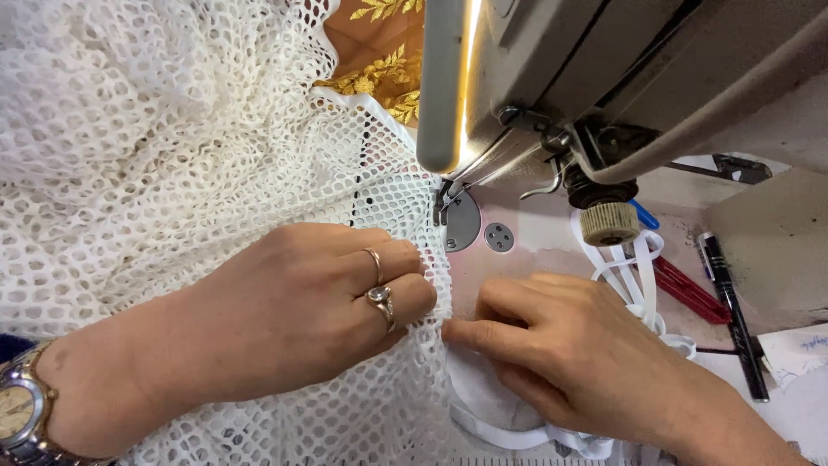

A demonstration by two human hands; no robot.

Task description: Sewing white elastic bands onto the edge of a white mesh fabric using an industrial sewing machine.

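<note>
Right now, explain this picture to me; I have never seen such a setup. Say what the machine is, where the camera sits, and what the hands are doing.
The camera is worn on the person's head and looks down. The grey machine is a sewing machine; its needle area sits above a metal plate. The left hand, wearing rings and a wristwatch, presses white net fabric flat. The right hand points its fingertip at the fabric's edge, resting over white tape. A black pen and a red tool lie to the right.

No packages, signs or screens show — only, perhaps, a white paper slip [798, 349] at the right edge.
</note>
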